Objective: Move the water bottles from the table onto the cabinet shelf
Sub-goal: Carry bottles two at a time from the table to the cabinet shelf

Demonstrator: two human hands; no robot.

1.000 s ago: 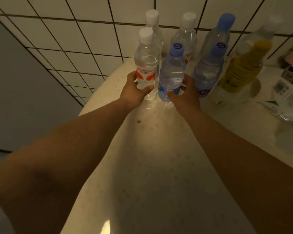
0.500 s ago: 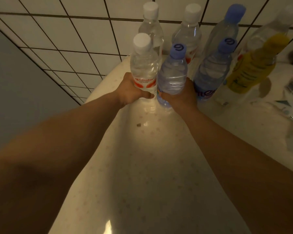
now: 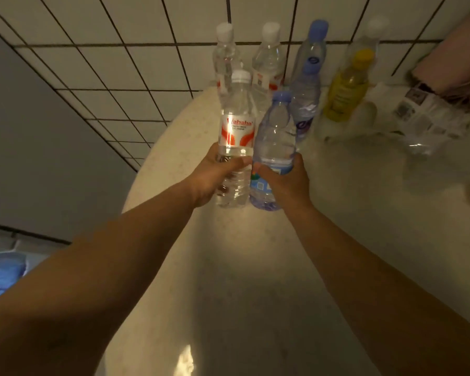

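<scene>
**Two bottles held above the table**

The left hand [image 3: 215, 176] grips a clear bottle [image 3: 236, 137] with a white cap and a red-and-white label, fingers curled round its lower half. The right hand [image 3: 282, 183] grips a blue bottle [image 3: 274, 147] with a blue cap, fingers wrapped round the lower part near its label. Both bottles stand nearly upright, side by side and touching or almost so, their bases clear of the table [image 3: 228, 280].

Behind them, near the tiled wall [image 3: 136, 66], more bottles stand on the table: two clear ones with white caps [image 3: 267, 66], two blue ones [image 3: 305, 99] and a yellow bottle [image 3: 345, 90]. A crumpled plastic wrapper [image 3: 423, 118] lies at the right.
</scene>
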